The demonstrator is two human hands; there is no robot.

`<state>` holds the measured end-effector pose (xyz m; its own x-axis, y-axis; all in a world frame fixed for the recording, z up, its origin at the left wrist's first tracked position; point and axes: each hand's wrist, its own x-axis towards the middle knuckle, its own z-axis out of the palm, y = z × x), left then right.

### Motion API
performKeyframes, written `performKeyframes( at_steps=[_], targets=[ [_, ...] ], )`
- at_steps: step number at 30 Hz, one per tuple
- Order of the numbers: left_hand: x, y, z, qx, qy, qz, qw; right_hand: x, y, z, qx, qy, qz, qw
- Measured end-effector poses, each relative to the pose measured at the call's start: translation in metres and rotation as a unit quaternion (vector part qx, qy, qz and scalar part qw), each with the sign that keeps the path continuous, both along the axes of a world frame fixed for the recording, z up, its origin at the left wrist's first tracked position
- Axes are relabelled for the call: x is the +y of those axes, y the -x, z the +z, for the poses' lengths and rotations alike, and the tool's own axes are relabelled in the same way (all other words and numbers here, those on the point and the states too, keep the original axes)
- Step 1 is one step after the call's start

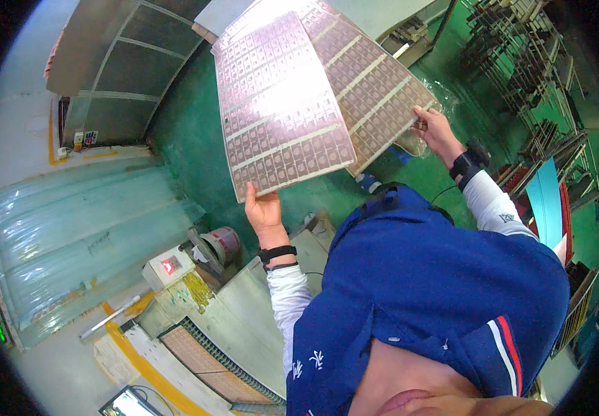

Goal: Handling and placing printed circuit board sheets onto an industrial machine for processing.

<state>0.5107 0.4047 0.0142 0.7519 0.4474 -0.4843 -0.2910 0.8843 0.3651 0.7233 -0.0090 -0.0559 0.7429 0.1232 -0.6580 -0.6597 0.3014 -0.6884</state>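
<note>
My left hand is closed on the near edge of a glossy, flat panel, pinkish brown with rows of small repeated shapes and pale strips between them. Bright glare washes out the panel's middle. On the right, a second brown patterned panel lies partly behind the first, and my right hand pinches its right edge between thumb and fingers. Both panels tilt away from me; their far ends reach a pale surface. Clear plastic film shows beside my right hand.
Dark metal racks fill the right side. A pale machine bench with a roller conveyor stands at lower left, near a motor-like drum. Translucent strip curtain hangs at left. The floor is green.
</note>
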Motion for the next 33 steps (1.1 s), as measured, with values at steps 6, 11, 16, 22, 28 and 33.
performKeyframes(
  at_steps=[6, 11, 16, 22, 28, 33],
  targets=[
    [-0.02, -0.007, -0.005, 0.008, -0.024, 0.003, 1.0, -0.004, 0.001, 0.011, 0.03, -0.042, -0.001, 0.999],
    [-0.001, 0.003, 0.015, 0.035, -0.032, 0.012, 0.999, 0.004, 0.003, 0.006, 0.034, -0.096, -0.001, 0.995],
    [0.011, 0.018, 0.05, -0.003, -0.085, 0.045, 0.995, 0.001, 0.006, -0.009, 0.057, -0.08, 0.087, 0.991],
    [0.031, 0.09, 0.068, 0.007, -0.18, 0.13, 0.975, 0.01, -0.011, 0.071, -0.003, -0.052, -0.036, 0.998],
    [0.019, 0.133, 0.099, -0.019, -0.283, 0.24, 0.929, 0.009, -0.041, 0.085, -0.084, -0.094, 0.072, 0.989],
    [0.017, 0.177, 0.096, -0.041, -0.241, 0.333, 0.911, 0.036, -0.055, 0.127, -0.103, -0.29, -0.003, 0.952]
  ],
)
